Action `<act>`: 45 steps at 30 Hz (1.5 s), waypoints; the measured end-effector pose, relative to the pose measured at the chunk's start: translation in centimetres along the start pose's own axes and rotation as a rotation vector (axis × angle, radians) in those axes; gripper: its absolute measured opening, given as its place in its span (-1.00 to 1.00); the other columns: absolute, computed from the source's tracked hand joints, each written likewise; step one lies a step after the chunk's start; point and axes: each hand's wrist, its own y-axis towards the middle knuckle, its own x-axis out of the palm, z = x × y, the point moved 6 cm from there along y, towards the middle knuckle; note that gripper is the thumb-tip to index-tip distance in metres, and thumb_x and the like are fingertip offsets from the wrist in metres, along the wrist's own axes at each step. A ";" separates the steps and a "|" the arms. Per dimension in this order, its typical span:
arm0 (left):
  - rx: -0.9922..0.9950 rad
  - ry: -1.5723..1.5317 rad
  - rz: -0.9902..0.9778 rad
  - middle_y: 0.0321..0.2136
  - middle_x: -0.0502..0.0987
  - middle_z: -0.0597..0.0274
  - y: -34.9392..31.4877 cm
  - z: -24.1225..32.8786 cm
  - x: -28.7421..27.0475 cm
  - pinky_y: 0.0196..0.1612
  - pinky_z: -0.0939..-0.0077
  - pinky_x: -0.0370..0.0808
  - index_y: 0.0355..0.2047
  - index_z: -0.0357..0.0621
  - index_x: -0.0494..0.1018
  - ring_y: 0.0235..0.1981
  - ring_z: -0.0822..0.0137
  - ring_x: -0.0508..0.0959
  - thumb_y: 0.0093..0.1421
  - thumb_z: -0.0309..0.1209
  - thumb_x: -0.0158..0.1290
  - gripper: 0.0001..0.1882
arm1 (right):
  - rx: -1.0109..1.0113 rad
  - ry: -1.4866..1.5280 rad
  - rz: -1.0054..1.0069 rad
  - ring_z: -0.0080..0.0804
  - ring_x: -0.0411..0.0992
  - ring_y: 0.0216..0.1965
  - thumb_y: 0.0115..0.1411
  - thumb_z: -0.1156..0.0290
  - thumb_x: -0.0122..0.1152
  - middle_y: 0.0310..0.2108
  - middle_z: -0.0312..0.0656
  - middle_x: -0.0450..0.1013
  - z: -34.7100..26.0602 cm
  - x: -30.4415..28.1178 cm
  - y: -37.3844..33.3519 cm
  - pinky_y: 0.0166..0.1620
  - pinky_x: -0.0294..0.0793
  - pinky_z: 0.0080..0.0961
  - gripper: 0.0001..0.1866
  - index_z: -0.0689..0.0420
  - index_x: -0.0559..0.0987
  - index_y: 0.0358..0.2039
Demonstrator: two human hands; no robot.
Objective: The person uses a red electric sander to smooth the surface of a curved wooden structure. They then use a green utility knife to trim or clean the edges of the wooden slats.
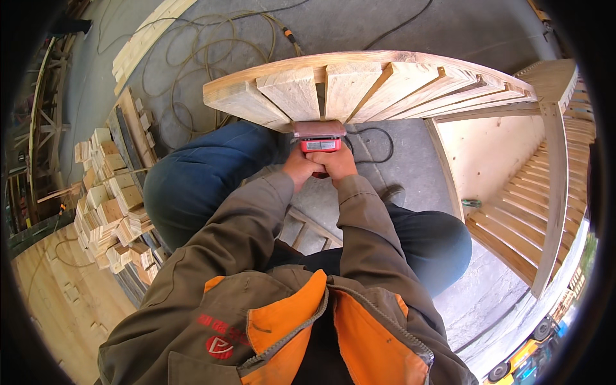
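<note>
A red power sander [321, 145] is held in front of me by both hands. My left hand [299, 168] is closed round its left side, and my right hand [341, 164] wraps its right side. The fingers meet at the sander's body, which partly hides them. The brownish flat pad of the sander lies against the lower edge of a slatted wooden panel [351, 86]. Pale slats fan out along this panel under a curved top rail. Whether the sander is running cannot be told.
A wooden frame with slats [552, 186] stands at the right, a small green tool [471, 203] beside it. Stacked wood offcuts [106, 199] sit at the left. A coiled hose [212, 45] and a black cord [390, 144] lie on the grey floor [462, 32].
</note>
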 end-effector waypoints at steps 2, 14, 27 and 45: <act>-0.025 0.012 0.003 -0.15 0.58 0.16 0.2 -0.5 -0.2 -0.15 0.25 0.60 0.00 -0.14 0.43 -0.16 0.24 0.60 -0.18 -0.74 0.28 -0.35 | 0.052 0.011 -0.021 -0.40 0.56 -0.35 -0.19 0.55 0.55 -0.32 -0.15 0.60 1.4 -0.4 0.8 -0.32 0.59 -0.39 -0.57 0.24 0.61 -0.23; 0.019 0.036 0.013 -0.16 0.54 0.20 -1.1 -0.2 0.0 -0.29 0.27 0.60 0.00 -0.10 0.34 -0.21 0.27 0.58 -0.14 -0.78 0.23 -0.35 | -0.022 -0.023 0.046 -0.37 0.56 -0.26 -0.23 0.53 0.57 -0.25 -0.13 0.59 0.7 0.1 -0.9 -0.20 0.60 -0.40 -0.43 0.28 0.53 -0.14; -0.065 0.019 0.025 -0.21 0.56 0.21 1.2 -1.3 -0.9 -0.28 0.27 0.60 -0.04 -0.10 0.37 -0.22 0.25 0.59 -0.12 -0.76 0.25 -0.40 | 0.060 -0.034 0.004 -0.39 0.56 -0.27 -0.25 0.53 0.57 -0.27 -0.15 0.61 2.6 -0.7 2.2 -0.18 0.58 -0.40 -0.48 0.26 0.59 -0.20; -0.215 -0.033 -0.052 -0.09 0.58 0.08 5.2 -5.5 -2.3 -0.11 0.24 0.62 0.04 -0.23 0.43 -0.10 0.13 0.63 0.03 -0.75 0.11 -0.48 | 0.132 -0.154 0.118 -0.29 0.59 -0.31 -0.29 0.41 0.59 -0.34 -0.09 0.62 9.6 -3.7 7.3 -0.22 0.59 -0.36 -0.52 0.23 0.64 -0.28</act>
